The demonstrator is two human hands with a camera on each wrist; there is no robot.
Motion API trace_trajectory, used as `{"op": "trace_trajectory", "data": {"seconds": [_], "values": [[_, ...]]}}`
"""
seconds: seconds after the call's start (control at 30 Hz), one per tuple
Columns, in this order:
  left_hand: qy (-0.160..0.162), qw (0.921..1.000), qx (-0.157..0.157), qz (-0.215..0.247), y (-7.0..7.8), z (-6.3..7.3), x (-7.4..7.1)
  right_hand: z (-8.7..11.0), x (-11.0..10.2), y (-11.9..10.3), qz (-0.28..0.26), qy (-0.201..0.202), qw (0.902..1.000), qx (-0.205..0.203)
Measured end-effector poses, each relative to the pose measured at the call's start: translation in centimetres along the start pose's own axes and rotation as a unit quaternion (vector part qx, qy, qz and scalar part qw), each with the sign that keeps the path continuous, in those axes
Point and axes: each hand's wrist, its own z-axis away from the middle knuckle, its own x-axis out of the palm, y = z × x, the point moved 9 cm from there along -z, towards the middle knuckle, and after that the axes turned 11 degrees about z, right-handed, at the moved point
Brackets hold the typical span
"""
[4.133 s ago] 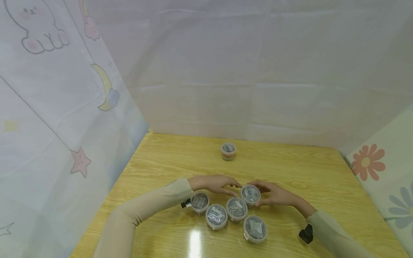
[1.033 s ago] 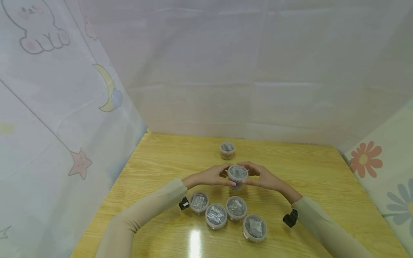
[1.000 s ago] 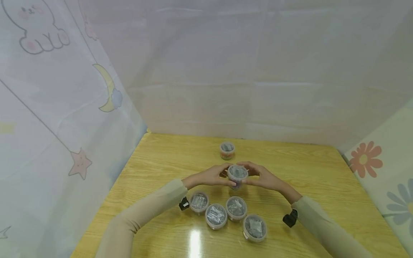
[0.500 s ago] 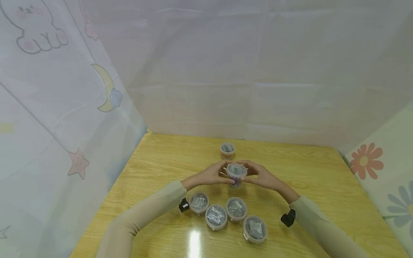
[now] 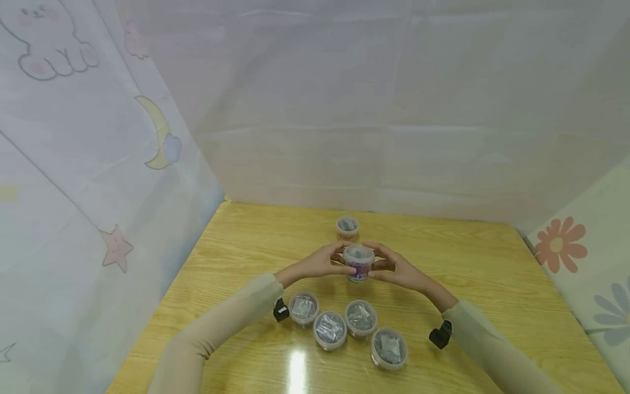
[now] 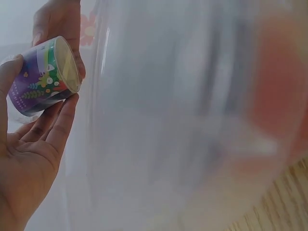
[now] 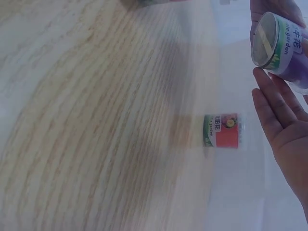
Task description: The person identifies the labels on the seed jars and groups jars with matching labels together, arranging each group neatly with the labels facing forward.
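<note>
While the left hand [image 5: 320, 264] pinches one side of a purple cup [image 5: 361, 268], the right hand [image 5: 400, 270] pinches the other side. Both have a thumb in front and fingers behind, so the cup sits between them, near the middle of the frame. It is up off the desk [image 5: 467, 273], and its round bottom shows in both wrist views. White flowers and leaves are drawn on its side.

Just behind it, a bit higher in the frame, a red cup [image 5: 347, 230] stands on the desk. Four more cups stand in the lower middle of the frame: the far left cup [image 5: 303, 308], the low cup [image 5: 330, 330] next to it, the inner cup [image 5: 361, 318], and the far right cup [image 5: 389, 349]. Shiny packets show at the top of these four.
</note>
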Motion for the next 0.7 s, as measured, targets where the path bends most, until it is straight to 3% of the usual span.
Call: {"op": "trace_trajectory", "data": {"seconds": [0.27,0.5,0.57,0.7], "values": [[0.002,0.9999,-0.008,0.011,-0.2,0.2,-0.1,-0.1,-0.1,-0.1,-0.006,0.025,0.9995,-0.019],[0.043,0.9991,-0.004,0.007,-0.4,0.2,-0.7,-0.2,-0.6,0.3,0.015,0.067,0.9976,-0.009],[0.044,0.9990,-0.004,0.004,0.5,0.5,-0.7,-0.1,-0.7,0.6,0.016,0.080,0.9967,0.000],[0.045,0.9989,-0.002,-0.012,0.7,0.3,-0.6,0.1,-0.8,0.8,0.019,0.099,0.9949,0.007]]}}
